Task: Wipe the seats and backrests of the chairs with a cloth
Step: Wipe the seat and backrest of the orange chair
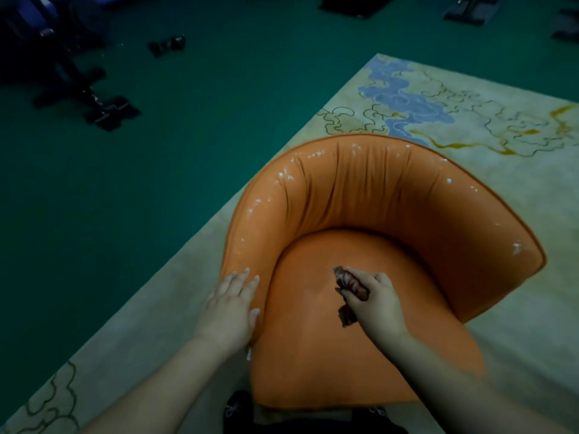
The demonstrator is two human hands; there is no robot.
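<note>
Hands: the right hand (374,300) grips a bunched brown cloth (349,285) on the orange chair (360,195) seat; the left hand (232,297) rests flat on its left arm. Backrest probably remains unwiped.

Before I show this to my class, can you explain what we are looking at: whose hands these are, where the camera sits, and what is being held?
There is no machine here. A person wears a camera on the head, so the single picture looks down past their own arms. In front of them stands an orange armchair on a pale patterned rug, with green floor beyond. The right hand grips a bunched dark brown cloth over the seat cushion. The left hand rests flat, fingers straight, on the chair's left armrest. Dark equipment lies on the floor farther off, too dim to identify.
</note>
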